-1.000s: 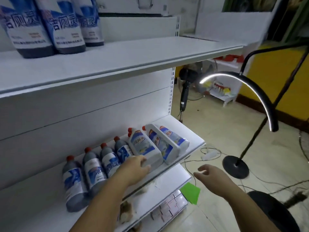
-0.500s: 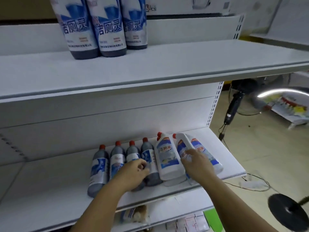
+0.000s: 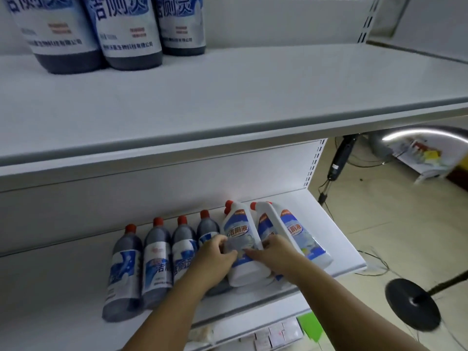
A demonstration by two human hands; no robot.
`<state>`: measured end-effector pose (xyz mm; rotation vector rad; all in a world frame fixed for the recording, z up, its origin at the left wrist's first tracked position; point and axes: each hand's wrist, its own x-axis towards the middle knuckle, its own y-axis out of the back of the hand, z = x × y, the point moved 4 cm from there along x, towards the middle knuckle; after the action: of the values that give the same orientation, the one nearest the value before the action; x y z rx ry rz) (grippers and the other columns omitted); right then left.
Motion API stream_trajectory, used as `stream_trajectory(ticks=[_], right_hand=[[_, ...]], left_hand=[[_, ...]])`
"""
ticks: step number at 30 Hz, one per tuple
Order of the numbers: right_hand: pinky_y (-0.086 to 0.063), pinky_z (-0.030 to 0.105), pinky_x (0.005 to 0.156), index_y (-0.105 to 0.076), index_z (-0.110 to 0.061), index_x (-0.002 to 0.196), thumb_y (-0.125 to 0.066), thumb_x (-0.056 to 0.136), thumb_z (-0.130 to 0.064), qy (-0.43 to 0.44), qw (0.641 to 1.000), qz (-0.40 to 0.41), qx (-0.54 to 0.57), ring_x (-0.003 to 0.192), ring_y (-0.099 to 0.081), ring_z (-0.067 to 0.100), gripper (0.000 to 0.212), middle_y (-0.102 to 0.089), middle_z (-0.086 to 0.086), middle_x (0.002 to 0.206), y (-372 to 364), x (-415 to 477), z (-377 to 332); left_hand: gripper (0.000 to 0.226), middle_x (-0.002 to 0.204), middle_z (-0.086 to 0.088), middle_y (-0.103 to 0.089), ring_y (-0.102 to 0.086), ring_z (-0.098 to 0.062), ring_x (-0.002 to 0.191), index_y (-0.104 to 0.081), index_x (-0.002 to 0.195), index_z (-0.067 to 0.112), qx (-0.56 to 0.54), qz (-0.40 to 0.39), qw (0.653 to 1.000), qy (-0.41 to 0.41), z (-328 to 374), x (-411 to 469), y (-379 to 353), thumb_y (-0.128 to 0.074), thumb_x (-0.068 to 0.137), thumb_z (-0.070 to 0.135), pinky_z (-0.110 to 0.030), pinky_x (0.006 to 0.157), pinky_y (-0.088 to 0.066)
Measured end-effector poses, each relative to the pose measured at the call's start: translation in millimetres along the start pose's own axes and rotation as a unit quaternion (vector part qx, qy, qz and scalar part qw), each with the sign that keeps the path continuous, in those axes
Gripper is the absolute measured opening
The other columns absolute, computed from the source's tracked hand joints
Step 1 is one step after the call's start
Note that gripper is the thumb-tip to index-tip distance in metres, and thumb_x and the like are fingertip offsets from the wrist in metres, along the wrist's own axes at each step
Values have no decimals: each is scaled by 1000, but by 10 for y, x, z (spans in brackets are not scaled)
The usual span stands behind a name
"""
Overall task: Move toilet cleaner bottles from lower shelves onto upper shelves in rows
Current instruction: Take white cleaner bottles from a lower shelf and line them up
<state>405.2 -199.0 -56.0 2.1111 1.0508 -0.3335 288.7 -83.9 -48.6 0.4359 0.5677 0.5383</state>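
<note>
- The upper shelf (image 3: 253,102) carries three upright dark bottles (image 3: 129,34). They stand in a row at its back left corner and touch one another.
- On the lower shelf (image 3: 336,239), four red-capped dark bottles (image 3: 157,259) lie side by side. Their caps point to the back wall and their bases to the front edge.
- Just right of these, toward the shelf's right edge, lie at least three white bottles (image 3: 301,239), caps also to the back. They are packed too tightly to count exactly.
- The left hand (image 3: 215,259) curls its fingers round the left flank of the leftmost white bottle (image 3: 238,229). Its wrist crosses the fourth dark bottle.
- The right hand (image 3: 276,254) grips the same bottle from the right, with its fingers over the label.
- On the floor past the shelf's right edge are one round black lamp base (image 3: 412,305) and one green sheet (image 3: 310,325).
</note>
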Motion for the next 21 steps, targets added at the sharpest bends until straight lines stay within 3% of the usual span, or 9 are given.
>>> stream_trajectory(ticks=[3,6,8,10,12,16,21], right_hand=[[-60,35,75,-59,-21,100,-74,75,-39,-25,989,-51,139,84,-70,17,34,-70,1,95,54,-63,55],[-59,43,79,-61,-20,99,-75,75,-34,4,978,-70,199,85,-71,19,32,-71,3,96,115,-153,122],[-60,38,76,-60,-22,99,-74,76,-35,38,975,-79,206,83,-71,15,29,-71,-1,95,147,-240,145],[-59,27,71,-58,-29,97,-66,83,-38,95,982,-85,140,84,-69,8,19,-69,-8,94,224,-308,128],[-58,26,76,-59,-33,97,-56,90,-39,126,987,-61,80,88,-66,7,10,-65,-10,98,353,-285,115],[-53,37,87,-52,-24,120,-51,90,-42,119,969,144,-160,103,-55,18,35,-54,-1,117,633,70,305],[-57,31,71,-51,-19,112,-63,79,-51,46,979,75,-182,78,-65,16,47,-64,1,93,553,218,392]], left_hand=[[29,106,-1,-64,-64,-20,94,-51,113,16,-184,27,981,55,36,-17,-5,-62,88,26,-40,80,-56],[42,103,-16,-70,-69,-32,87,-56,116,9,-405,-15,902,147,105,-80,-135,-70,80,25,-43,70,-57],[44,95,-21,-72,-70,-36,82,-59,111,6,-478,-57,857,182,182,-135,-271,-74,72,22,-48,71,-57],[47,82,-20,-73,-69,-36,76,-60,108,5,-489,-51,853,178,234,-156,-367,-75,65,19,-48,71,-56],[45,82,-19,-73,-68,-36,77,-59,107,6,-499,-26,849,173,258,-162,-387,-76,67,16,-48,71,-56],[45,87,-19,-72,-68,-35,77,-61,104,5,-527,19,840,129,277,-221,-306,-75,62,12,-50,79,-54],[33,85,-18,-71,-68,-33,75,-62,99,3,-537,51,837,88,252,-411,-264,-69,68,9,-46,76,-55]])
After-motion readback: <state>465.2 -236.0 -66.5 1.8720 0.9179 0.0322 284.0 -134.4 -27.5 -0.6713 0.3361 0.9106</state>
